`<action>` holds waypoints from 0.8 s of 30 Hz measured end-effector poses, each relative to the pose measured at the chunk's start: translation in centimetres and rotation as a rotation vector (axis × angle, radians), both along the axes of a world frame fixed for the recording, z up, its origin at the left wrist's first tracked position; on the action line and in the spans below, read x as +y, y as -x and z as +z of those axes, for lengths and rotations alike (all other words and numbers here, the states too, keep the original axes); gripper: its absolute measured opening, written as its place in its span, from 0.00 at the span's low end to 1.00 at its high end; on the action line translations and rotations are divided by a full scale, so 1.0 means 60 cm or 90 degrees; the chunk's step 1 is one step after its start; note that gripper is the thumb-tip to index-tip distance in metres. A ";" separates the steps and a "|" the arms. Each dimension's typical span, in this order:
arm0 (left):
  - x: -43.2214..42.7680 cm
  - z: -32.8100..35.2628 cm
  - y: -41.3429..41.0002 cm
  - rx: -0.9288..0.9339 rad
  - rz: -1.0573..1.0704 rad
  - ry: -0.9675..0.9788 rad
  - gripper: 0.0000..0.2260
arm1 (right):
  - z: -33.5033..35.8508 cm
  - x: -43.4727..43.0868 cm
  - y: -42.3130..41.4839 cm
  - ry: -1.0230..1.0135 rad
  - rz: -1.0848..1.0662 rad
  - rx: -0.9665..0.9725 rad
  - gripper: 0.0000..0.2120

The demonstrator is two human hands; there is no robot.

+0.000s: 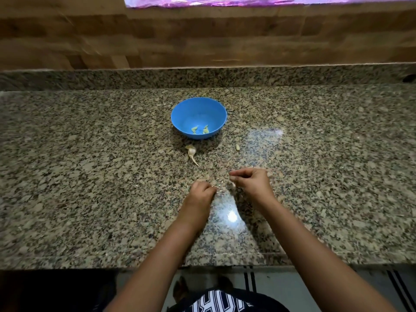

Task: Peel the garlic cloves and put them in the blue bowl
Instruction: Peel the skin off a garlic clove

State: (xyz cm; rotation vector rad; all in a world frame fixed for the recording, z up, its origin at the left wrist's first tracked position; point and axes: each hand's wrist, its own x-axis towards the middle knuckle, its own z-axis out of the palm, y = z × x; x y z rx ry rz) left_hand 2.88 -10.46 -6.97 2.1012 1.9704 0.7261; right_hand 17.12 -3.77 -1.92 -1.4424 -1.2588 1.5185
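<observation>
Right hand point(249, 181), lower centre, pinches a garlic clove point(233, 185); left hand point(201, 192) curled beside it, grip unclear | step: peeling | blue bowl point(180, 113), above, holds two peeled cloves point(194, 129) | next: strip skin, drop clove in.

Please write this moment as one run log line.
left hand: curled, hold blurred | right hand: curled, hold blurred | bowl: two cloves inside | counter: loose clove, stem

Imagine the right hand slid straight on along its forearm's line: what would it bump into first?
Probably the blue bowl: from the right hand that line runs between the garlic stalk and the loose clove, seemingly missing both, though depth is hard to judge.
</observation>
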 end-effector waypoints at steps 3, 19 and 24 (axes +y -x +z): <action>-0.010 0.002 0.012 -0.045 0.082 0.014 0.10 | 0.002 -0.007 0.032 0.018 0.054 0.007 0.05; -0.379 0.084 0.368 -0.934 0.793 -0.365 0.07 | 0.048 -0.300 0.533 0.147 0.531 0.089 0.05; -0.529 0.053 0.506 -0.940 0.837 -0.415 0.06 | 0.037 -0.449 0.701 0.194 0.613 0.112 0.08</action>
